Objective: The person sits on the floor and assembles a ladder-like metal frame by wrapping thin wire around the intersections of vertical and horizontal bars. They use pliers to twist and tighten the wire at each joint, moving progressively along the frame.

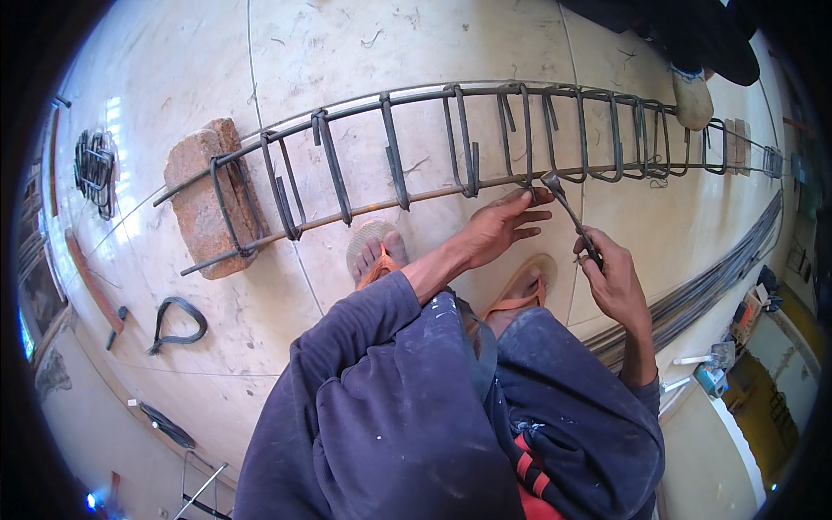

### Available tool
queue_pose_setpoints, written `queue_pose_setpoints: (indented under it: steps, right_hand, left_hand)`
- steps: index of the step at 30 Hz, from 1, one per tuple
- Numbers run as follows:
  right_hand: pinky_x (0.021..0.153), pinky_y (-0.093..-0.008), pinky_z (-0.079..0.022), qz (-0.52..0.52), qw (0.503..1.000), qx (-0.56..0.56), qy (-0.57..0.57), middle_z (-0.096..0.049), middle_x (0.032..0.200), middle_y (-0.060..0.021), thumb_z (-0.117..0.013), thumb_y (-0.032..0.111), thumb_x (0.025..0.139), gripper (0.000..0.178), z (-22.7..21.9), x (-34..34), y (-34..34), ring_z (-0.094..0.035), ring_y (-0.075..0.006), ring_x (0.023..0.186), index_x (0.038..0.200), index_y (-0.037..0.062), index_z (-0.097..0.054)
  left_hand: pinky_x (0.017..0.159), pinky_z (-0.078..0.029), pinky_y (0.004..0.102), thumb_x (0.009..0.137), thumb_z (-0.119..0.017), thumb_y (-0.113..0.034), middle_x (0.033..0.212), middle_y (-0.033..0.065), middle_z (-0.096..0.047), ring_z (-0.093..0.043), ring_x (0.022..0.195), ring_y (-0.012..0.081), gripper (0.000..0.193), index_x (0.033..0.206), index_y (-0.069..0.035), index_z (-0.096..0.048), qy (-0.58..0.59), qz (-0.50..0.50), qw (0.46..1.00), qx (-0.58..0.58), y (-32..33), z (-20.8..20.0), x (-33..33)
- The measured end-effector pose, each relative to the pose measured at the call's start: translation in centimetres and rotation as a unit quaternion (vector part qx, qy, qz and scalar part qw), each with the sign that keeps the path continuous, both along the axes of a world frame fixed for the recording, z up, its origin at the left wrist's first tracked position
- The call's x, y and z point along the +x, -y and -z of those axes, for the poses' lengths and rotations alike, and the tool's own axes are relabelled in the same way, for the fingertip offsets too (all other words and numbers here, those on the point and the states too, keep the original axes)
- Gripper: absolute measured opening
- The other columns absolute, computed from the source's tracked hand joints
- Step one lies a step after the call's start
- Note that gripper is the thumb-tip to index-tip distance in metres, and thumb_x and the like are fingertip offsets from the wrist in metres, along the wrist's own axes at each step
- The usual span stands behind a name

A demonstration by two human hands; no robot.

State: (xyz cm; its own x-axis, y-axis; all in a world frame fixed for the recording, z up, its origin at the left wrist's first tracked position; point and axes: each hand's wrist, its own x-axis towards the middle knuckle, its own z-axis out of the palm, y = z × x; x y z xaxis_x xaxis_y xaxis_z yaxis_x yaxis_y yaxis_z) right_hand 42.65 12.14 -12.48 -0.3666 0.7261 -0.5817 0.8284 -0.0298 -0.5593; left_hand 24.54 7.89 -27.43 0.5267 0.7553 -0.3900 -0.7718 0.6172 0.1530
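A pale tiled floor (390, 52) carries a long rebar cage (451, 143), two lengthwise bars ringed by bent stirrups, its left end propped on a reddish brick (201, 195) and its run curving off to the right. A bundle of straight steel rods (719, 286) lies along the floor at the right. The left hand (501, 227) reaches to the lower bar with fingers half-open, fingertips touching the joint where a stirrup crosses it. The right hand (614, 282) is closed around the handle of a thin metal hook tool (568, 208), whose bent tip sits at that same joint. To do this well, I judge the left fingers should pin stirrup and bar square while the tool turns in tight, even twists, pulling slightly outward so nothing slackens. A spare stirrup (178, 322) lies on the floor at the left. Small boxes (745, 316), orange and teal, sit at the right edge; their markings are too small to tell.
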Motion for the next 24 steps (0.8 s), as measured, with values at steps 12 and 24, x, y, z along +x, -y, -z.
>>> queue_pose_setpoints:
  steps: [12, 24]
  right_hand:
    - [0.063, -0.0365, -0.04, -0.037, 0.998, -0.048, -0.014, -0.048, 0.08, -0.0161, -0.049, -0.003, 0.081, 0.017, -0.9, -1.0, -0.6, -0.045, -0.0264, 0.066, 0.098, -0.0028, -0.051]
    - [0.066, -0.0409, -0.042, -0.071, 0.996, -0.006, 0.053, -0.05, 0.079, -0.0192, -0.047, -0.002, 0.087, 0.015, -1.7, -2.7, 0.6, -0.051, -0.0366, 0.072, 0.101, -0.0009, -0.05]
  left_hand:
    - [0.09, -0.045, 0.0283, 0.091, -0.065, -0.042, 0.1, 0.0067, -0.068, -0.06, 0.101, 0.0153, 0.042, 0.104, -0.002, -0.069, -0.243, 0.047, 0.967, 0.061, -0.4, 1.8, -0.6]
    - [0.087, -0.049, 0.0283, 0.093, -0.06, -0.044, 0.099, 0.0108, -0.069, -0.065, 0.098, 0.0176, 0.049, 0.107, 0.003, -0.068, -0.373, 0.095, 0.918, 0.093, -0.5, 0.3, -1.7]
